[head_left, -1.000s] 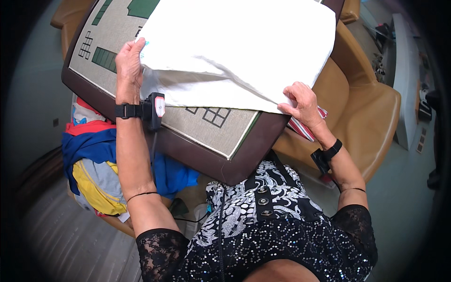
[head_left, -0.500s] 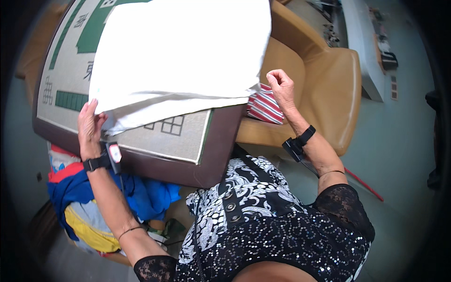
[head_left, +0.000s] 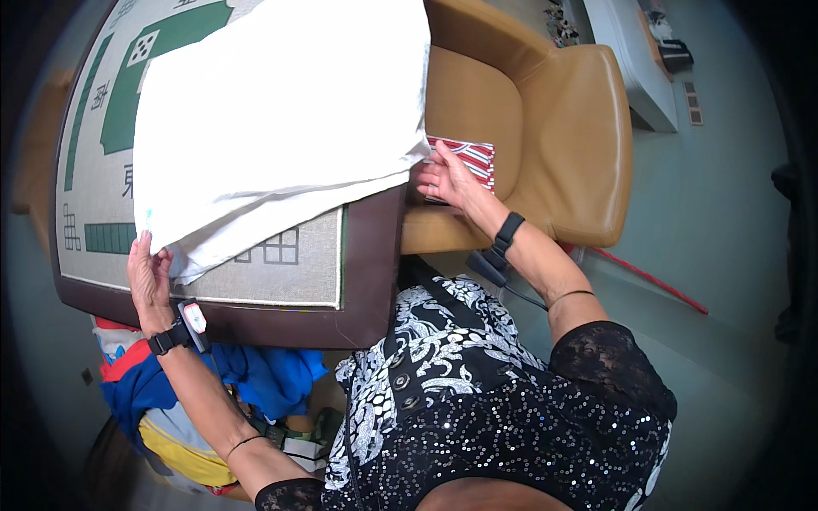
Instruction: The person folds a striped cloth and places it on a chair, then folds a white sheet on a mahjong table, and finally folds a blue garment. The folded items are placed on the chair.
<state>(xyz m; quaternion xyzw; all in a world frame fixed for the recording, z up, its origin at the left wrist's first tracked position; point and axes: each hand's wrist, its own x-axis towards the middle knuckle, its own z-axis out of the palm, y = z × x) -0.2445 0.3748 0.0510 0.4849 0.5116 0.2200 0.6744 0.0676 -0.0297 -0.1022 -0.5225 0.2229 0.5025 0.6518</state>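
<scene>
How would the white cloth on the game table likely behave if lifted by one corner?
The white cloth would probably sag and fold: it already creases and drapes over the table edge near the right hand. It looks thin, so likely light. The left hand touches its lower corner.

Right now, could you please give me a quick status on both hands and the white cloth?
Left hand gripping white cloth corner. Right hand at cloth's far edge, grip unclear. Cloth spread flat on game table. Striped fabric on tan armchair beside.
</scene>
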